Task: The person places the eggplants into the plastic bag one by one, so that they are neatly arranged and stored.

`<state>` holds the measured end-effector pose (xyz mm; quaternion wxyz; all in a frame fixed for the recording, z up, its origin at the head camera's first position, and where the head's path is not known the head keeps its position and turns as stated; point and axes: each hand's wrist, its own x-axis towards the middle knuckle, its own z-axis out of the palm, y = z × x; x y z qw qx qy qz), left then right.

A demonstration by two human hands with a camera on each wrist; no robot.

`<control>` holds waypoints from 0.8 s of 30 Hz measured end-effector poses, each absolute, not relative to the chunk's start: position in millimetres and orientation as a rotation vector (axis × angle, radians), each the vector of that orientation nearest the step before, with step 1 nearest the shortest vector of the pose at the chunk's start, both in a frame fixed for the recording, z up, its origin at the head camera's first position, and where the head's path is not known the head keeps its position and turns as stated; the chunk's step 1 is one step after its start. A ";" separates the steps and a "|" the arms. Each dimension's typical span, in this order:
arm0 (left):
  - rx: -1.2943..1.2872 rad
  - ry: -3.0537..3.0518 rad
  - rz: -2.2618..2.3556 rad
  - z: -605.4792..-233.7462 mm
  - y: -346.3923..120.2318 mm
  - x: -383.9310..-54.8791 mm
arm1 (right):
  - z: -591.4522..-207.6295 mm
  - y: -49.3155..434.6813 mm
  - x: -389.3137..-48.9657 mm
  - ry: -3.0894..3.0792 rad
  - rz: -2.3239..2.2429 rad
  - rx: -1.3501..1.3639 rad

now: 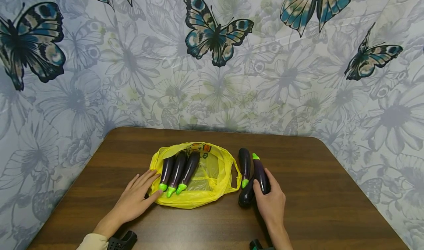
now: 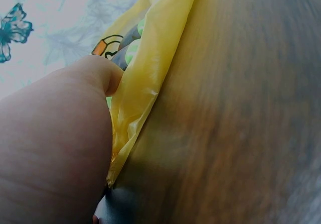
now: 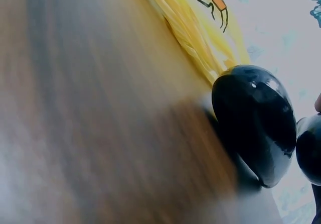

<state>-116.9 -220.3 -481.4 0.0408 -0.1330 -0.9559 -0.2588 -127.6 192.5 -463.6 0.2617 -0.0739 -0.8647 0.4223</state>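
Observation:
A yellow plastic bag (image 1: pixel 208 196) lies on its side with its mouth open, three dark eggplants (image 1: pixel 179 169) side by side inside. My left hand (image 1: pixel 135 198) touches the bag's left edge with its fingers stretched out; its thumb reaches the rim in the left wrist view. To the right of the bag, my right hand (image 1: pixel 272 202) grips an eggplant (image 1: pixel 261 172) between thumb and fingers, green cap pointing away. Beside it lies another eggplant (image 1: pixel 244 165), cap toward me. A further eggplant (image 1: pixel 246 197), partly hidden by the right hand, lies nearer; its rounded end (image 3: pixel 256 126) fills the right wrist view's middle.
The brown wooden table (image 1: pixel 318 191) has its far edge against a wall (image 1: pixel 139 99) covered with flowers and butterflies. A bag handle loop (image 1: pixel 236 176) sticks out toward the loose eggplants. Black wrist devices (image 1: pixel 123 240) show at the bottom.

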 end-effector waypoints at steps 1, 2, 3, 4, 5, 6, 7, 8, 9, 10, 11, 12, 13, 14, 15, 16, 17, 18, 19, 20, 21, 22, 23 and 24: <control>-0.408 -2.927 -0.792 -481.5 -220.3 -116.9 | -463.6 192.0 -127.6 -2.339 1.148 -0.197; -0.408 -2.926 -0.792 -481.6 -220.3 -116.9 | -463.6 191.5 -127.7 -2.339 1.153 -0.195; -0.409 -2.925 -0.791 -481.6 -220.3 -116.9 | -463.8 191.1 -127.8 -2.338 1.154 -0.193; -0.410 -2.925 -0.791 -481.6 -220.3 -117.0 | -464.0 190.8 -127.9 -2.338 1.154 -0.193; -0.411 -2.925 -0.790 -481.5 -220.3 -117.0 | -464.1 190.4 -128.1 -2.336 1.156 -0.191; -0.411 -2.924 -0.790 -481.5 -220.2 -117.0 | -463.8 189.8 -128.2 -2.336 1.157 -0.188; -0.411 -2.924 -0.791 -481.4 -220.1 -117.0 | -463.6 189.1 -128.2 -2.337 1.156 -0.185; -0.411 -2.924 -0.791 -481.3 -220.1 -117.0 | -463.3 188.2 -128.0 -2.338 1.154 -0.182; -0.410 -2.924 -0.792 -481.1 -220.1 -116.9 | -462.9 187.3 -127.9 -2.341 1.152 -0.179; -0.409 -2.925 -0.794 -481.0 -220.0 -116.8 | -462.4 186.3 -127.7 -2.343 1.151 -0.175; -0.409 -2.925 -0.795 -480.8 -220.0 -116.8 | -461.9 185.2 -127.5 -2.344 1.150 -0.170; -0.408 -2.925 -0.796 -480.6 -220.0 -116.8 | -461.4 184.1 -127.4 -2.345 1.150 -0.165; -0.407 -2.925 -0.798 -480.4 -220.0 -116.7 | -460.9 183.0 -127.2 -2.346 1.150 -0.161; -0.407 -2.925 -0.800 -480.3 -220.0 -116.7 | -460.3 181.9 -127.0 -2.346 1.150 -0.156; -0.406 -2.925 -0.802 -480.2 -220.0 -116.6 | -459.8 180.9 -126.9 -2.344 1.149 -0.151; -0.406 -2.924 -0.803 -480.2 -220.0 -116.6 | -459.4 179.9 -126.8 -2.343 1.148 -0.147; -0.406 -2.923 -0.804 -480.2 -220.0 -116.6 | -459.0 179.0 -126.6 -2.341 1.147 -0.141; -0.406 -2.923 -0.804 -480.3 -220.0 -116.6 | -458.7 178.2 -126.5 -2.339 1.144 -0.137; -0.407 -2.922 -0.804 -480.4 -220.0 -116.6 | -458.4 177.3 -126.2 -2.342 1.138 -0.135; -0.407 -2.922 -0.804 -480.5 -219.9 -116.5 | -457.7 176.3 -125.8 -2.341 1.136 -0.127; -0.407 -2.921 -0.803 -480.6 -219.9 -116.5 | -457.4 175.6 -125.6 -2.342 1.132 -0.122; -0.408 -2.922 -0.802 -480.7 -219.9 -116.5 | -457.0 174.7 -125.4 -2.344 1.128 -0.117; -0.407 -2.922 -0.802 -480.9 -219.9 -116.5 | -456.5 173.7 -125.0 -2.344 1.125 -0.110; -0.407 -2.922 -0.801 -481.0 -220.0 -116.5 | -456.3 172.9 -124.9 -2.346 1.120 -0.105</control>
